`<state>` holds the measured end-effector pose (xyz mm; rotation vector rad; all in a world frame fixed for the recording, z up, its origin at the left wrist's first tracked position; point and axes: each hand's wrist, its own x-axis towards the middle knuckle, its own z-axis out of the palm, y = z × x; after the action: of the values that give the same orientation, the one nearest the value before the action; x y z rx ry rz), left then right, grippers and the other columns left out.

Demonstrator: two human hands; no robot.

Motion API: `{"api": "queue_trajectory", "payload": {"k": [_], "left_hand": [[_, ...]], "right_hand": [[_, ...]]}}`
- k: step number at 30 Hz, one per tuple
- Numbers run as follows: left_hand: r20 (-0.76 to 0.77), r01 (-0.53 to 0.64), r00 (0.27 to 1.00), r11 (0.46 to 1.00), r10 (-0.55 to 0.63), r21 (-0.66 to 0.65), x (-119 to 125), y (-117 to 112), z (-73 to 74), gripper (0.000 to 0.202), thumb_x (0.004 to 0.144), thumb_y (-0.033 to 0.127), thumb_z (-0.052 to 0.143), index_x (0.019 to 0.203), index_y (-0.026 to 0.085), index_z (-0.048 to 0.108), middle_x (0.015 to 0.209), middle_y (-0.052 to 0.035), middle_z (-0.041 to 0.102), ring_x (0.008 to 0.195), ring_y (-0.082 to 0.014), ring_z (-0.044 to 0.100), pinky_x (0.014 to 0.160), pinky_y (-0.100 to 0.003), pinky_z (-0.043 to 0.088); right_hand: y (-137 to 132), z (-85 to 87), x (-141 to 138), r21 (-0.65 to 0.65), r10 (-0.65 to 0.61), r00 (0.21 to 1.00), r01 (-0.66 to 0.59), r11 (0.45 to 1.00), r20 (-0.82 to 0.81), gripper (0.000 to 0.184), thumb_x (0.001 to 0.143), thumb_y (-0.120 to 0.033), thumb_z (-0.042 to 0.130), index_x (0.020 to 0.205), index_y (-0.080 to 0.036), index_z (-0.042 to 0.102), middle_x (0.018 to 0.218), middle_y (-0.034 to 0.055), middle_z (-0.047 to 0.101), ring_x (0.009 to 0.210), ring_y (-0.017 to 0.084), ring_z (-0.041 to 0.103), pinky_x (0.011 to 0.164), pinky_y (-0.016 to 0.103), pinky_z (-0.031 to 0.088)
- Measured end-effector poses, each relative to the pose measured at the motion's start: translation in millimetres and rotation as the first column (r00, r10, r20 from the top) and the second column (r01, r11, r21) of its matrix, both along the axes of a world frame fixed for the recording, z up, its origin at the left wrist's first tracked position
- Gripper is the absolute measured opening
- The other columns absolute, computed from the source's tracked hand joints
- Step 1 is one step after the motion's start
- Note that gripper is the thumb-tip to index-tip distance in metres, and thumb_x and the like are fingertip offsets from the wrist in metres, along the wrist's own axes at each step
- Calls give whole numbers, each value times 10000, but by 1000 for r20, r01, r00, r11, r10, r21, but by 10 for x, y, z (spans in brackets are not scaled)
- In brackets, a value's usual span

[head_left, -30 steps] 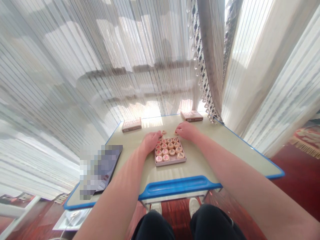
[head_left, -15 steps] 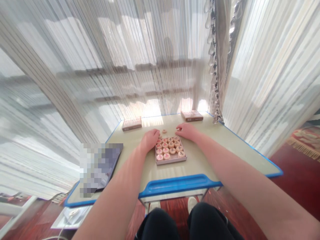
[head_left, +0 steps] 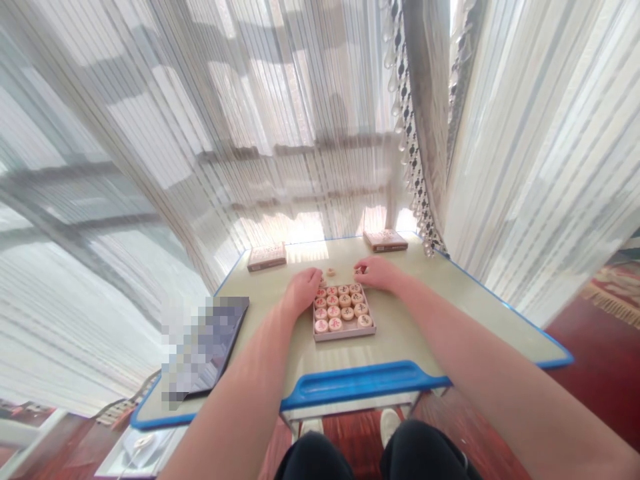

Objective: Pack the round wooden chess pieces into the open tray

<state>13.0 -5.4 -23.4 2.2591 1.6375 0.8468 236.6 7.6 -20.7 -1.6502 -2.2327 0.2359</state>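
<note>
A shallow box [head_left: 345, 335] of round wooden Chinese chess pieces lies on the table in front of me. Red-marked pieces [head_left: 335, 325] fill its left side, black-marked pieces [head_left: 365, 321] its right, with a gap in the nearest row. At the box's far left corner my left hand [head_left: 303, 291] is closed, fingertips on a chess piece [head_left: 323, 283] that is partly hidden. My right hand [head_left: 379, 273], beyond the far right corner, pinches another chess piece [head_left: 357, 272], also partly covered by the fingers. Between the hands a loose piece [head_left: 331, 272] lies behind the box.
Two closed flat boxes [head_left: 267, 257] [head_left: 385, 240] lie along the table's far edge. To the left is a dark, partly blurred-out flat device [head_left: 213, 350]. A blue tray edge [head_left: 360, 385] borders the table's near side. Striped curtains [head_left: 320, 167] hang behind.
The view has tilted and shifted a little, so the table sits slightly lower. Both hands stay near the box's far corners; the pieces in the box look the same.
</note>
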Motion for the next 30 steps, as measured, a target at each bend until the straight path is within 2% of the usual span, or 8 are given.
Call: {"api": "queue_trajectory", "payload": {"k": [7,13,18,22,27,30], "left_hand": [[10,-14,1000,1000,14,-1,-11,-4,8,474,861,481,296,815,175,656,868,-68,690,807,-193,595,754,-299,431],[67,-29,997,999,31,-27,-15,23,-23,529,850,536,284,851,170,667,898,-66,698,841,-206,604,792,-310,434],[52,-26,998,999,27,-31,-15,25,-29,545,855,536,263,840,175,672,907,-75,698,861,-216,605,804,-318,437],[39,-28,999,999,29,-19,-14,31,-42,580,864,541,224,822,175,672,905,-76,697,875,-222,609,820,-325,438],[72,-35,997,999,38,-38,-9,21,-43,647,863,577,179,865,167,678,960,-76,695,930,-223,605,856,-322,434],[83,-34,996,998,39,-53,0,-7,-25,662,861,589,170,873,167,680,971,-71,695,937,-221,606,864,-319,434]], "right_hand": [[-5,17,9,-14,-42,999,42,999,-10,381,749,-356,542,1069,-178,648,958,50,677,872,181,599,746,238,424],[-5,6,-12,3,-27,1000,27,1000,7,272,728,-303,570,963,-205,667,946,35,674,858,171,595,721,224,425],[0,2,-16,-7,-51,998,51,999,-24,258,721,-313,572,936,-209,672,937,37,675,827,179,597,679,237,424],[-16,15,-12,-24,-67,997,66,998,-32,288,715,-311,571,963,-198,664,950,40,674,858,192,590,697,249,422],[-30,10,-5,-19,-89,992,88,996,-87,429,727,-308,568,1149,-231,573,904,16,675,823,178,589,669,245,421],[-30,0,-6,-9,-64,996,64,998,-55,357,729,-298,559,1077,-236,616,917,24,662,846,181,581,687,246,421]]}}
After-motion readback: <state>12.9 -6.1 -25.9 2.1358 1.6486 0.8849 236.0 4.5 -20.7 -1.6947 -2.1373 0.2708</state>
